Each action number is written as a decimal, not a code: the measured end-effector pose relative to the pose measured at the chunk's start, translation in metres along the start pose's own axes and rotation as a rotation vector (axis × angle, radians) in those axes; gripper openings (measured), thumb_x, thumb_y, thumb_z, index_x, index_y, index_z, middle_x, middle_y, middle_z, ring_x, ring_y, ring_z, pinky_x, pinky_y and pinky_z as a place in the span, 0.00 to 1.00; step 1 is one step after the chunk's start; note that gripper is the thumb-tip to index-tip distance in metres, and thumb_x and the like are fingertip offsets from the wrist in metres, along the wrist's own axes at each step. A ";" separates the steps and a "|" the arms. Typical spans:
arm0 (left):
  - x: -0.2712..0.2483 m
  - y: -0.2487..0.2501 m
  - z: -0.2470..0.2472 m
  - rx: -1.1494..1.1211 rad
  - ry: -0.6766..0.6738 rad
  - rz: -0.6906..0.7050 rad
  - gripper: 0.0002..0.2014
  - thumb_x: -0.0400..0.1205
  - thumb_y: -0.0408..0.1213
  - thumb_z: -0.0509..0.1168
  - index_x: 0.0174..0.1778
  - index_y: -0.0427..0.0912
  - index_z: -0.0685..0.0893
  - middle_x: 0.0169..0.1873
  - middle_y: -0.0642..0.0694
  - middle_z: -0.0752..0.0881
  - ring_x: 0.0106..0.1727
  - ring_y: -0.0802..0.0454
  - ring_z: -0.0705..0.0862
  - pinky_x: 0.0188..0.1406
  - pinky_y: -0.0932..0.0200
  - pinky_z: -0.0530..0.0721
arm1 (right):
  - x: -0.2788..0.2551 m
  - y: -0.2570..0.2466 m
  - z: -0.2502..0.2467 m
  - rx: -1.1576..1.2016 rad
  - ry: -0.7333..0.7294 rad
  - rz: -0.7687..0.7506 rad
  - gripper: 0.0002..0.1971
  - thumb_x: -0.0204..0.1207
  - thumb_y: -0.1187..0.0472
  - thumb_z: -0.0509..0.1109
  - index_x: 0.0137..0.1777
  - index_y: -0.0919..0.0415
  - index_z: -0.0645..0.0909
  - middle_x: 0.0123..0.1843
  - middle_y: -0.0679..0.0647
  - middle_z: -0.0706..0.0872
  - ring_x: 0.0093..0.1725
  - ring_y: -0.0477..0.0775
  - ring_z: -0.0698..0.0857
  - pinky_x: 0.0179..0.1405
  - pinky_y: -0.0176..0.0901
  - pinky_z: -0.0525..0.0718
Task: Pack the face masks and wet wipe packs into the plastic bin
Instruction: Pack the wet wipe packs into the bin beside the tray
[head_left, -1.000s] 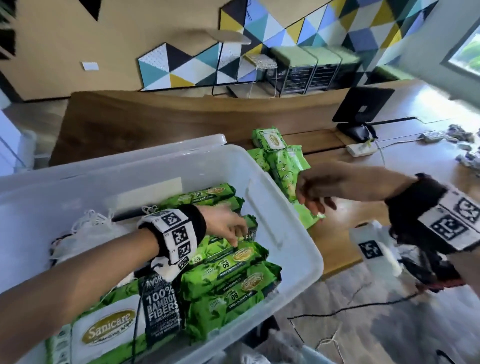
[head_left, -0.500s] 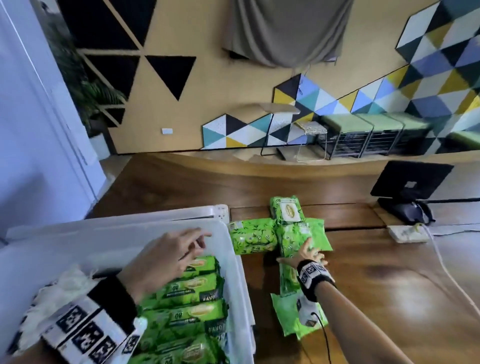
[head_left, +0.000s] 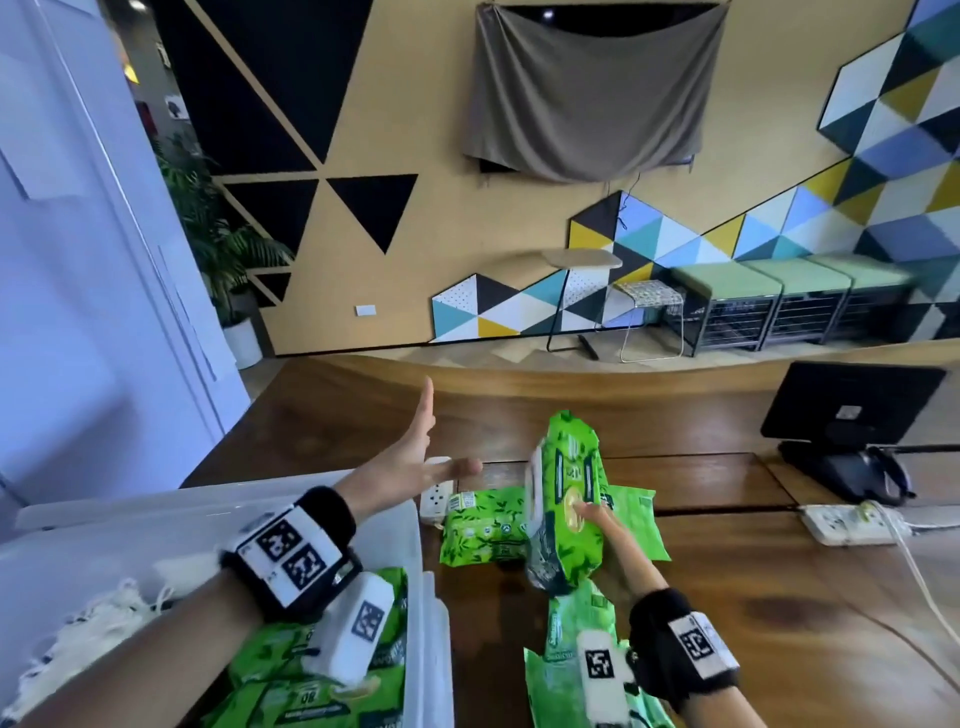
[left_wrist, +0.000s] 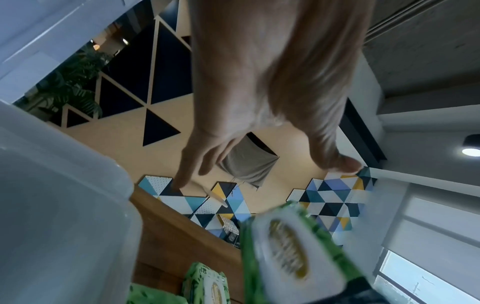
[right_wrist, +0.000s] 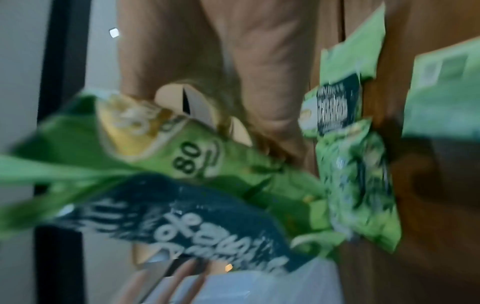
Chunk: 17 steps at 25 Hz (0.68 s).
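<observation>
Wooden tabletop (head_left: 779, 597) spanning the whole lower scene, plastic bin (head_left: 415, 525) parked at its near-left edge. Bin already loaded: rows of green wet wipe packs (head_left: 332, 696) along the right side, white face masks (head_left: 88, 634) bunched at the left, loops tangled; free room apparently toward the far end, though mostly hidden by the forearm. More loose packs (head_left: 483, 525) lying flat on the tabletop just right of the bin, one more near the right wrist. Lifted pack (head_left: 566, 499) upright and tilted above that pile, pinched at its right flank by the right hand (head_left: 602, 525), thumb on the label face; heavily motion-blurred in the right wrist view, so exact finger placement unclear. Left hand (head_left: 410, 462) empty, fingers spread and straight, hovering over the bin's far right corner, near the lifted pack but not touching. Likely mid-transfer toward the bin or a handover. Risks: one-sided pinch on a soft, floppy pack, so possible slip or swing on a fast move; possible clip on the bin wall if carried low; possible snag on mask loops if dropped too far left; power strip (head_left: 852, 525) and cable near the pile, well clear of the likely path.
</observation>
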<state>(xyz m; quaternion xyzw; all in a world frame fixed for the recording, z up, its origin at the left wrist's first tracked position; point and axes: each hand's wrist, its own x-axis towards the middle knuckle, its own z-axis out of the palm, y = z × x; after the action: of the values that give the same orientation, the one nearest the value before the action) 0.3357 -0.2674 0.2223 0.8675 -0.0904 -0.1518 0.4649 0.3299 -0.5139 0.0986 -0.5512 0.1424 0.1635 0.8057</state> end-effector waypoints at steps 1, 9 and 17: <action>0.001 0.005 0.002 -0.010 -0.026 -0.035 0.77 0.39 0.82 0.65 0.75 0.63 0.23 0.84 0.43 0.49 0.83 0.49 0.56 0.78 0.52 0.59 | -0.012 -0.006 0.007 0.165 -0.100 0.018 0.39 0.57 0.51 0.82 0.70 0.59 0.77 0.61 0.63 0.85 0.49 0.58 0.88 0.41 0.45 0.88; -0.007 0.028 0.022 -0.466 -0.184 -0.103 0.52 0.51 0.62 0.82 0.70 0.41 0.76 0.60 0.46 0.87 0.54 0.49 0.87 0.68 0.39 0.77 | -0.037 -0.005 0.042 0.572 -0.640 -0.088 0.33 0.66 0.45 0.77 0.67 0.64 0.80 0.66 0.67 0.82 0.65 0.64 0.82 0.64 0.60 0.80; -0.047 0.033 -0.017 -0.467 0.170 0.017 0.51 0.45 0.56 0.85 0.65 0.46 0.79 0.55 0.47 0.89 0.57 0.49 0.88 0.59 0.49 0.83 | -0.018 -0.028 0.055 0.135 -0.570 -0.158 0.24 0.62 0.55 0.79 0.57 0.67 0.86 0.55 0.65 0.89 0.51 0.58 0.89 0.49 0.50 0.88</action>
<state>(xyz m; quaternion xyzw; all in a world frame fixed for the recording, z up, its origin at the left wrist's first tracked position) 0.2970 -0.2585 0.2670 0.7454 -0.0206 -0.0912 0.6601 0.3284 -0.4740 0.1486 -0.4378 -0.1225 0.2385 0.8582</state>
